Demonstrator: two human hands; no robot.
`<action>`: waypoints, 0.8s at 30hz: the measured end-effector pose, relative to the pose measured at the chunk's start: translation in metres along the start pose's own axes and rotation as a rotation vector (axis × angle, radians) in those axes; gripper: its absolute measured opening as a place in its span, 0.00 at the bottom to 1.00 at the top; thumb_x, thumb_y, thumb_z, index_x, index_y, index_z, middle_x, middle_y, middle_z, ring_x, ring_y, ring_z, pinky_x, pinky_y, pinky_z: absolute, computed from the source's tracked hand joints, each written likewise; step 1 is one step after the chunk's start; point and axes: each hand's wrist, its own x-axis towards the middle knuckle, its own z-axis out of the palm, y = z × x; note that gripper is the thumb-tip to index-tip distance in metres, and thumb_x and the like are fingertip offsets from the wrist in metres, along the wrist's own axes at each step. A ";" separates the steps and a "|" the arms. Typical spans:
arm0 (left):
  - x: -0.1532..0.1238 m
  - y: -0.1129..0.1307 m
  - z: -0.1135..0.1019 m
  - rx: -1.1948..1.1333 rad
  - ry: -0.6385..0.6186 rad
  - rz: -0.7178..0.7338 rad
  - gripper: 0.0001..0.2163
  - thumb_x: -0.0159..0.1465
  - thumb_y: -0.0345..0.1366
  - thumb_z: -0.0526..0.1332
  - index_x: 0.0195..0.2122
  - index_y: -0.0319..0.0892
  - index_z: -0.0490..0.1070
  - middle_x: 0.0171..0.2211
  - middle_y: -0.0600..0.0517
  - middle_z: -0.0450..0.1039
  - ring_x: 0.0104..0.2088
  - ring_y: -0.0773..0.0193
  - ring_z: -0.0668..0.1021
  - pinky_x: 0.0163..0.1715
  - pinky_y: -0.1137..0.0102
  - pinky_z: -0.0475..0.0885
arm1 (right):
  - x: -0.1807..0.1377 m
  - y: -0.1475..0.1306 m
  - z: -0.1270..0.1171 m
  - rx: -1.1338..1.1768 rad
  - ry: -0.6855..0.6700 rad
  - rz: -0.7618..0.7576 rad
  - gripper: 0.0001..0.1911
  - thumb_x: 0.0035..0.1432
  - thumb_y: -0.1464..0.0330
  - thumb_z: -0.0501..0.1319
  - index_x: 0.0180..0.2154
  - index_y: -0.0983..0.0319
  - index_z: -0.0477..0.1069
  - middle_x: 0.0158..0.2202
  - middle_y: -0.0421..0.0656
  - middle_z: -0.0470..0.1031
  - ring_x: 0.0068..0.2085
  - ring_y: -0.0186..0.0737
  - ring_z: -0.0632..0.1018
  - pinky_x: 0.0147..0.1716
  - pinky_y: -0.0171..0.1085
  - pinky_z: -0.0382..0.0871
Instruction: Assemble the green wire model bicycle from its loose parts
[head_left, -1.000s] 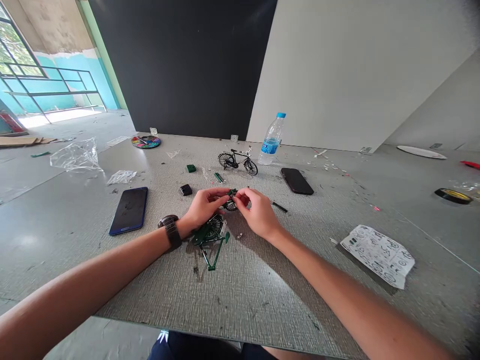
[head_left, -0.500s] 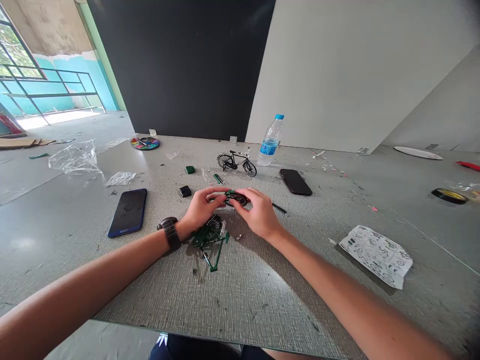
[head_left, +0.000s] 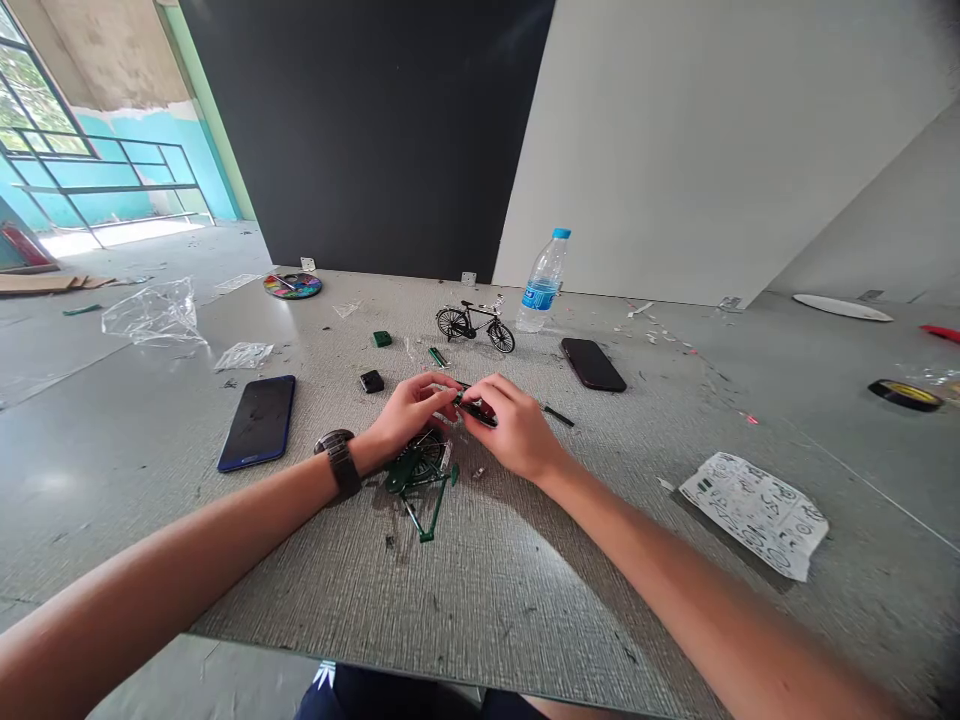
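Note:
Over the middle of the table, my left hand (head_left: 414,412) and my right hand (head_left: 511,425) meet, both closed on a small black model bicycle wheel (head_left: 480,411) with a green part at its left side. The wheel is tilted nearly edge-on, and fingers cover much of it. Just below my left hand lies a green model bicycle frame (head_left: 429,525), with another black spoked wheel (head_left: 429,455) at its upper end, partly hidden by the hand. A small metallic piece (head_left: 478,473) rests beside the frame. Beyond my hands stands an assembled black model bicycle (head_left: 474,325).
A blue-edged phone (head_left: 257,423) lies at left, a dark phone (head_left: 592,364) at right. Behind stands a water bottle (head_left: 541,282). A printed parts sheet (head_left: 756,512) lies at right. Small green (head_left: 382,339) and black boxes (head_left: 371,381) sit near my left hand.
The wheel in my hands has turned from showing its spokes to nearly edge-on. My right fingers have shifted over it, towards the green part. The frame on the table stays put.

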 end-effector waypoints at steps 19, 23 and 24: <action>0.000 -0.001 0.002 -0.092 0.140 0.018 0.17 0.62 0.50 0.66 0.32 0.39 0.72 0.29 0.54 0.70 0.31 0.68 0.75 0.39 0.67 0.76 | 0.002 0.005 -0.004 0.162 -0.084 -0.048 0.08 0.70 0.67 0.57 0.44 0.58 0.76 0.43 0.43 0.79 0.45 0.41 0.79 0.46 0.42 0.72; 0.000 -0.002 0.000 0.010 0.051 0.087 0.18 0.58 0.48 0.71 0.36 0.38 0.73 0.34 0.51 0.73 0.35 0.66 0.76 0.40 0.67 0.75 | 0.001 0.005 -0.003 0.115 -0.037 -0.008 0.09 0.72 0.67 0.55 0.43 0.59 0.74 0.41 0.44 0.78 0.40 0.40 0.78 0.40 0.40 0.71; 0.000 -0.002 -0.001 0.040 0.036 0.117 0.18 0.55 0.46 0.73 0.37 0.38 0.73 0.35 0.51 0.73 0.35 0.66 0.76 0.41 0.67 0.74 | 0.001 0.005 -0.003 0.110 -0.034 0.004 0.09 0.72 0.67 0.55 0.43 0.59 0.73 0.40 0.44 0.77 0.39 0.39 0.77 0.38 0.39 0.70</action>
